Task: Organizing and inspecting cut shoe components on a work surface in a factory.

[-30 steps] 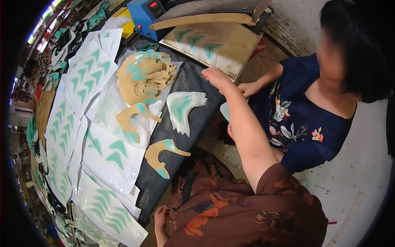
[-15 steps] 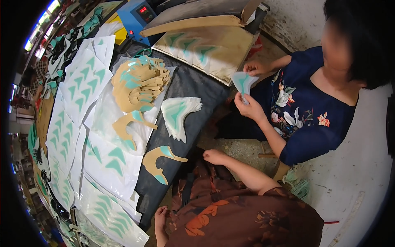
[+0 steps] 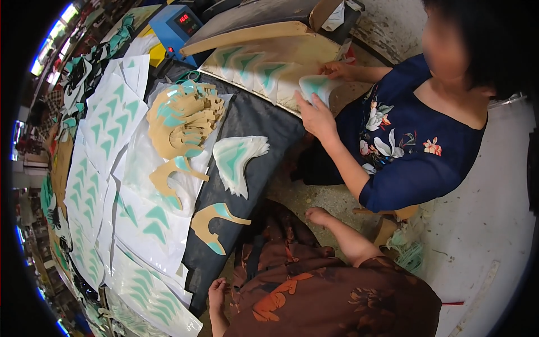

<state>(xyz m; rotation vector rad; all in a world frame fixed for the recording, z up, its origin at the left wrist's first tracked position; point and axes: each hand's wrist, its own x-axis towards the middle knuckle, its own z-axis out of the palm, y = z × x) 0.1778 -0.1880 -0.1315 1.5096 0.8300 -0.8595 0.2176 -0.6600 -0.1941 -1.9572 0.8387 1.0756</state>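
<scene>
My left hand (image 3: 218, 292) hangs by the table's front edge with its fingers curled in and nothing showing in them. My right hand (image 3: 318, 216) is a loose fist in the air over the floor, right of my lap. Closest to both on the black table cover lies a tan curved cutout piece (image 3: 210, 226) with teal ends. A second tan cutout piece (image 3: 168, 178) lies on white sheets behind it. Beyond is a fanned stack of white pieces with teal shapes (image 3: 238, 160). A heap of tan cutout pieces (image 3: 182, 115) sits farther back.
Across from me a co-worker's hands (image 3: 320, 115) hold a white-and-teal piece (image 3: 314, 85) over an open flat press (image 3: 275, 50), where similar pieces lie. A blue control box (image 3: 175, 28) stands behind. White sheets with teal shapes (image 3: 112, 123) cover the left side. Teal strings (image 3: 407, 253) lie on the floor.
The co-worker's hands have moved away from me with the white-and-teal piece, over the press. My right hand has shifted right, away from my lap. My left hand has hardly moved.
</scene>
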